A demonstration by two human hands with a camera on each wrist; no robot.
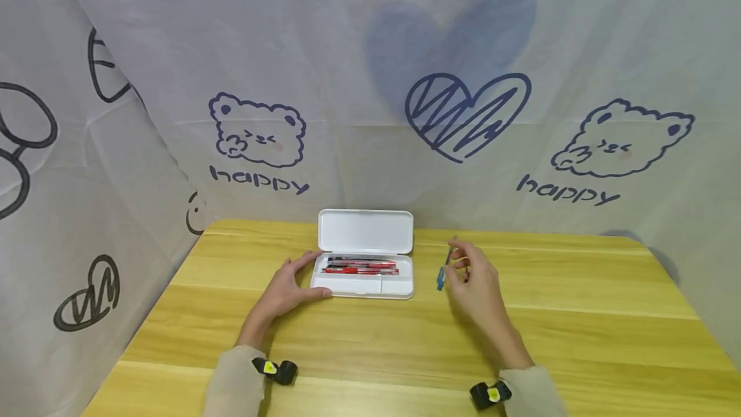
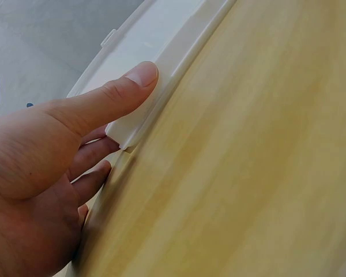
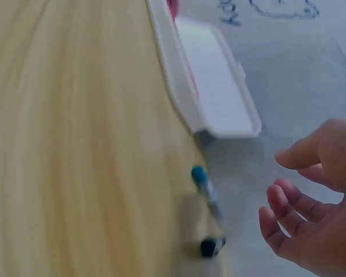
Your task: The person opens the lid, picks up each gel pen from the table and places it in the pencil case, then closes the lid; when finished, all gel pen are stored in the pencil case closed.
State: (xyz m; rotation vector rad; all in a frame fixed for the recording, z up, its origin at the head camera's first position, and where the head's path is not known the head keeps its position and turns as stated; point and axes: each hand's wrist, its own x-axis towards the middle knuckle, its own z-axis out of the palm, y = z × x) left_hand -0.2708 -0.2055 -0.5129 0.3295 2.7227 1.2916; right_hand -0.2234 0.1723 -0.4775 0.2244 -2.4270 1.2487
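Note:
A white pencil case (image 1: 353, 286) lies on the table with its lid (image 1: 366, 231) raised at the back. Several red and black pens (image 1: 360, 267) rest in its rear compartment. My left hand (image 1: 287, 288) holds the case's left end, thumb over the front edge and fingers round the side. Right of the case, my right hand (image 1: 477, 285) hovers with loosely bent fingers over a pen with a teal end (image 1: 441, 278). In the right wrist view that hand (image 3: 311, 202) shows a gap between thumb and fingers, apart from the teal-ended pen (image 3: 200, 175) and a black-ended one (image 3: 210, 247).
The wooden table (image 1: 393, 365) runs back to a hanging cloth (image 1: 359, 166) printed with bears and hearts. A low divider splits the front compartment of the case. Both wrists carry small black cameras on beige sleeves (image 1: 234, 381).

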